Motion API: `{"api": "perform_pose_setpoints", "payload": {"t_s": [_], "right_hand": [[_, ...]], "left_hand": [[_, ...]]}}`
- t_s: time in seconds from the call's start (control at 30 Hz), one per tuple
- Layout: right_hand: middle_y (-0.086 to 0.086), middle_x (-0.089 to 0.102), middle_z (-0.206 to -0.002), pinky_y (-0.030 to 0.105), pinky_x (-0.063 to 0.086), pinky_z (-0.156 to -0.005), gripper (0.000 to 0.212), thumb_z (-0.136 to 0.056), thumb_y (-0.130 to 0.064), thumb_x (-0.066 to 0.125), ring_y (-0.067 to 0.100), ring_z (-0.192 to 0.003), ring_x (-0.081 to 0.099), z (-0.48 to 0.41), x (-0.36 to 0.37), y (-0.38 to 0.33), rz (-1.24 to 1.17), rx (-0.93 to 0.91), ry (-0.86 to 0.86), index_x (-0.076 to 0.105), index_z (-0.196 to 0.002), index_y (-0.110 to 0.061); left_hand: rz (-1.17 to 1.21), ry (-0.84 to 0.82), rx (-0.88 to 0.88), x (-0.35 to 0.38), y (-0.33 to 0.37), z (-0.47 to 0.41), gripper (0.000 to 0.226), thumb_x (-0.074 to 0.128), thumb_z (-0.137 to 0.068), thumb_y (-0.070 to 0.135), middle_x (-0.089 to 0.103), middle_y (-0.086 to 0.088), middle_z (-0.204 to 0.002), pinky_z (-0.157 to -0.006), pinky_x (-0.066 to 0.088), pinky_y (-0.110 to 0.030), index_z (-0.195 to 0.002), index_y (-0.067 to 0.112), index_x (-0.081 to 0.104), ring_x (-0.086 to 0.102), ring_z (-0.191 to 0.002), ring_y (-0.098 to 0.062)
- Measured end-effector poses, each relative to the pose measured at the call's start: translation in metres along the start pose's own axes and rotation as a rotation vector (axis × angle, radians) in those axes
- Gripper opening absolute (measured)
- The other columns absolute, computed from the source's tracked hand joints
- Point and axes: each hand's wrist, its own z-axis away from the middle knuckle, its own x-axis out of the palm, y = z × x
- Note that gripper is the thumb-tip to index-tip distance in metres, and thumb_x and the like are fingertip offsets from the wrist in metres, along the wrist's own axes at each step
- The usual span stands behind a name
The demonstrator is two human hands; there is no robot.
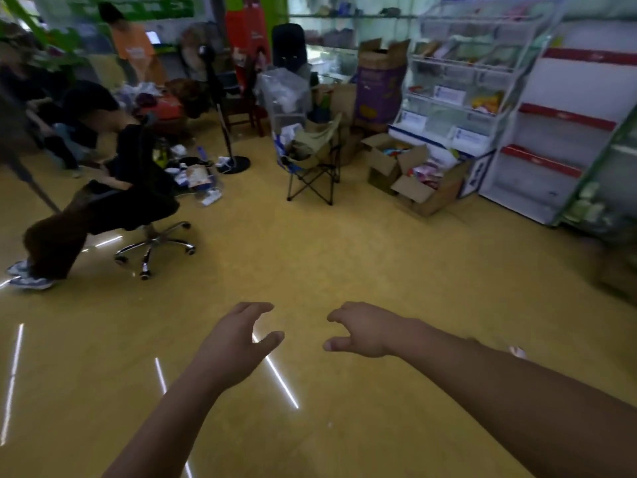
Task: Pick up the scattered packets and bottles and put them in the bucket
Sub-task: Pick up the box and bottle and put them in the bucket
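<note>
Hands over a glossy yellow floor (344, 257). I hold my left hand (238, 343) and my right hand (362, 331) out side by side, apart from each other, backs up, above the floor. Each grip is spread, fingers loosely bent and thumb apart from them, pinching nothing.

Scattered pale packets (198, 177) lie on the floor at upper left, just beside the round black fan base (236, 164) and behind a person in dark clothes (131, 198) seated on a black swivel chair with chrome legs (155, 241). Bright red and pink packets (425, 174) sit in open brown cardboard boxes (381, 169) at the foot of a white wire display rack (458, 84), right of a folding camp chair (312, 160). Through the blur I cannot tell bottles from packets.
</note>
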Motion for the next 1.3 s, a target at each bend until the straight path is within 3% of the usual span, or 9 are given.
{"api": "perform_pose_setpoints", "payload": {"t_s": [0.57, 0.87, 1.1, 1.3], "right_hand": [[0.007, 0.048, -0.138, 0.041, 0.042, -0.103, 0.065, -0.091, -0.058, 0.051, 0.024, -0.127, 0.047, 0.151, 0.001, 0.271, -0.135, 0.327, 0.098, 0.043, -0.143, -0.018], [0.006, 0.045, -0.143, 0.039, 0.039, -0.105, 0.067, -0.093, -0.057, 0.050, 0.023, -0.131, 0.044, 0.214, 0.016, 0.357, -0.214, 0.490, 0.121, 0.038, -0.147, -0.019], [0.006, 0.052, -0.133, 0.036, 0.043, -0.099, 0.060, -0.092, -0.055, 0.052, 0.022, -0.120, 0.050, 0.239, 0.032, 0.413, -0.283, 0.596, 0.139, 0.047, -0.139, -0.018], [0.005, 0.049, -0.137, 0.033, 0.041, -0.099, 0.068, -0.090, -0.059, 0.053, 0.021, -0.125, 0.049, 0.243, 0.027, 0.479, -0.318, 0.681, 0.160, 0.042, -0.145, -0.020]], "left_hand": [[-0.016, -0.178, 0.261, 0.159, 0.242, -0.085, 0.054, 0.064, -0.087, 0.046, 0.050, 0.010, -0.135, -0.086, 0.039, -0.022, -0.136, 0.029, 0.051, 0.051, -0.113, -0.006], [-0.035, -0.272, 0.372, 0.221, 0.312, -0.113, 0.054, 0.065, -0.087, 0.045, 0.050, 0.010, -0.135, -0.086, 0.038, -0.018, -0.136, 0.028, 0.051, 0.052, -0.114, -0.005], [-0.052, -0.350, 0.448, 0.265, 0.354, -0.152, 0.055, 0.065, -0.087, 0.044, 0.050, 0.009, -0.137, -0.086, 0.040, -0.020, -0.137, 0.028, 0.051, 0.052, -0.115, -0.007], [-0.035, -0.398, 0.515, 0.310, 0.406, -0.212, 0.056, 0.065, -0.087, 0.046, 0.049, 0.008, -0.137, -0.090, 0.043, -0.024, -0.138, 0.027, 0.050, 0.053, -0.112, -0.008]]}}
